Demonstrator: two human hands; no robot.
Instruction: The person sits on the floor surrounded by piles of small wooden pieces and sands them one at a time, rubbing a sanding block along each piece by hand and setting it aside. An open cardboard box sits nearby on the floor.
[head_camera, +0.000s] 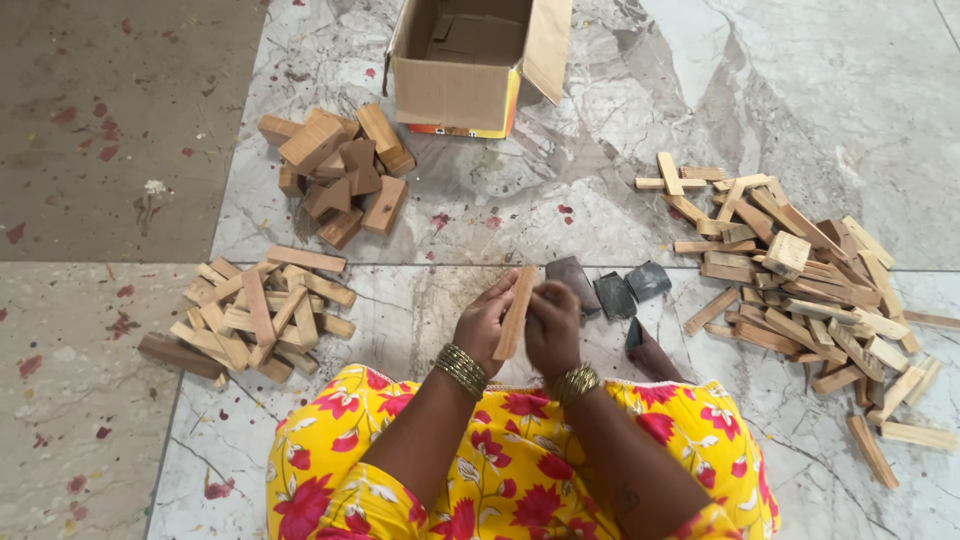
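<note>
The person's left hand (484, 322) and right hand (551, 327) both clasp one flat wooden strip (516, 313) upright over the lap, perhaps rubbing it with something hidden in the right palm; dark sandpaper pieces (612, 290) lie just beyond.

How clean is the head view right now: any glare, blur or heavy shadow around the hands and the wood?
Head view: even, soft light, no hard shadows; mild sheen on the marble floor at upper right, no blinding glare. The left hand, right hand and the wooden strip they hold are slightly soft; the wood piles read clearly. The cardboard box interior is dim.
</note>
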